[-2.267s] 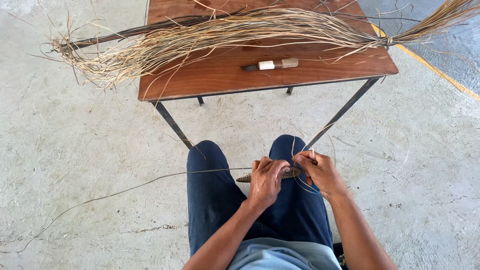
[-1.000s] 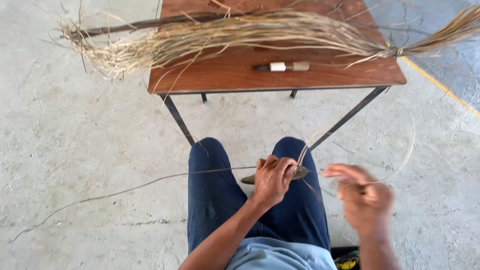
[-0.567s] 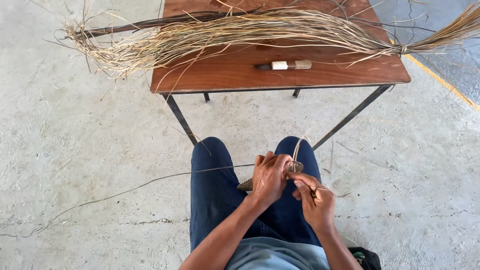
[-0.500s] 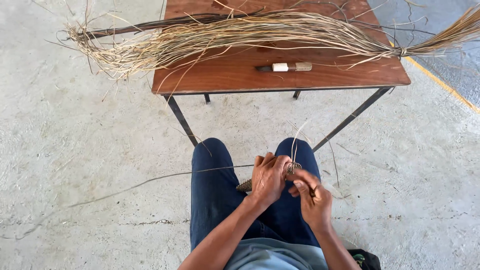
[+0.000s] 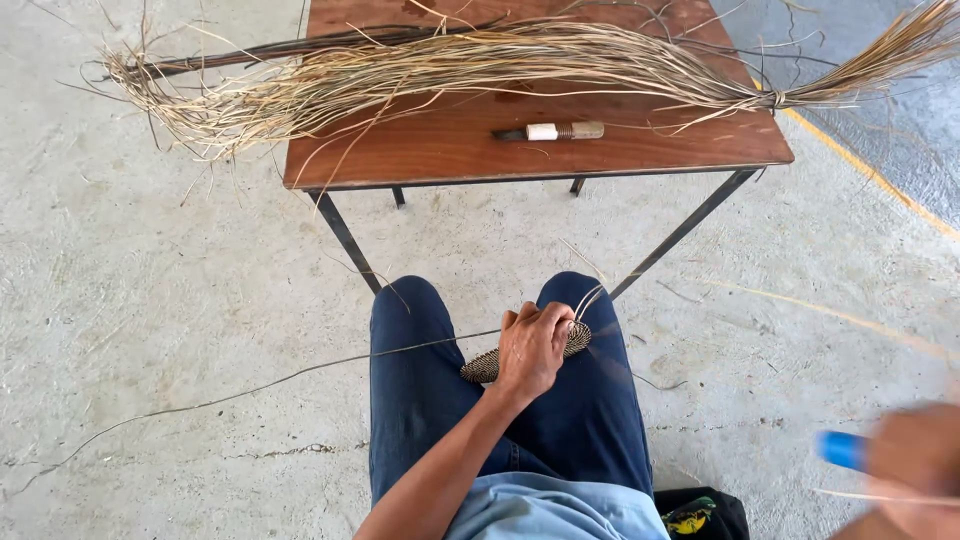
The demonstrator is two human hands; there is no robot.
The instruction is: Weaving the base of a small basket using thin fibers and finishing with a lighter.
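Rough grey concrete floor [image 5: 150,300] fills the view, with a yellow painted line [image 5: 870,175] seen far beyond the grip, to its right. A small coiled woven disc [image 5: 485,365] is held over the lap, between the knees, by the left hand [image 5: 532,348], whose fingers are closed around its far edge; only a few tight rounds of coiling appear finished, so most of the weaving is judged to be left. A long thin fibre strand [image 5: 250,390] is seen running from the grip out to the left across the floor. The right hand [image 5: 915,465] is blurred, well to the right of and below the grip; a blue-handled tool [image 5: 842,450] and a pale strand seem to be pinched in it, though how it is closed cannot be told. Ahead of the grip, a brown wooden table [image 5: 450,150] carries a large bundle of dried grass fibres [image 5: 450,65] and a small knife with a taped handle [image 5: 550,131]. Just below the grip, a black bag with a yellow-green patch [image 5: 695,518] is partly visible; no readable label is shown.
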